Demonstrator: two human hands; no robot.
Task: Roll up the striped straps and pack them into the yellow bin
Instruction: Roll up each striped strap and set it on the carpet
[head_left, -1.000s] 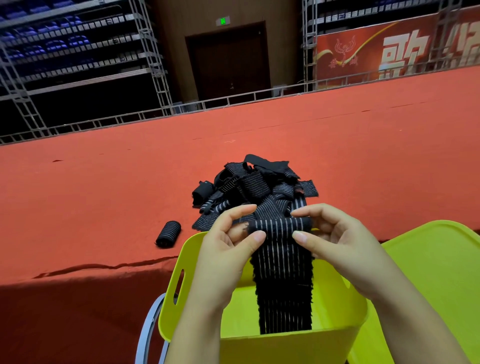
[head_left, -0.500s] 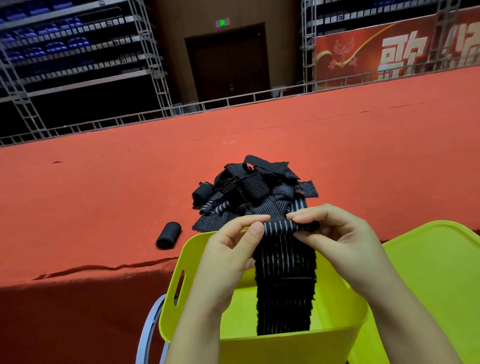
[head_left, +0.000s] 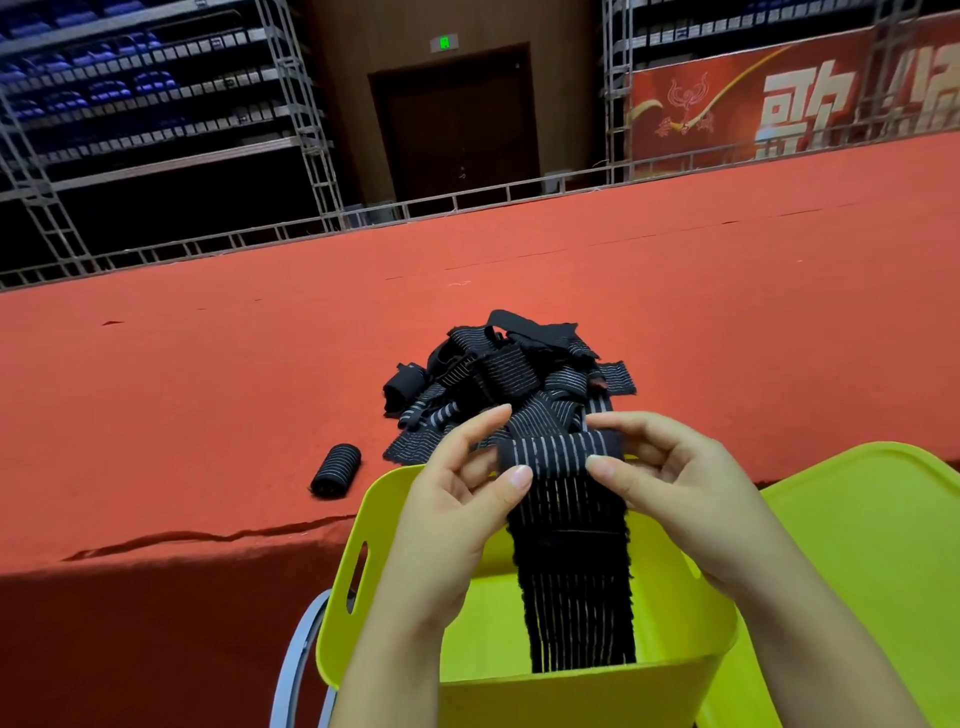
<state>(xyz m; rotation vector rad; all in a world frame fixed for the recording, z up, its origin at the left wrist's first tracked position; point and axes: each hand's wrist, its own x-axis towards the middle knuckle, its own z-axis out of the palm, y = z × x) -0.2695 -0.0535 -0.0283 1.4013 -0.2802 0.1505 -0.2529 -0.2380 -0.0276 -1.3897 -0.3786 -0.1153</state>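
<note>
Two bare hands hold one striped strap (head_left: 571, 561) over the yellow bin (head_left: 358, 525). The left hand (head_left: 457, 499) and the right hand (head_left: 670, 483) each pinch an end of the small roll formed at the strap's top, thumbs in front and fingers behind; the rest of the strap hangs straight down into the bin. One finished roll (head_left: 336, 470) lies alone on the red cloth (head_left: 208, 395), left of the bin. Beyond the hands sits one tangled pile of loose straps (head_left: 498, 374), too jumbled to count. One yellow lid (head_left: 872, 545) rests at the right, just beside the bin.
</note>
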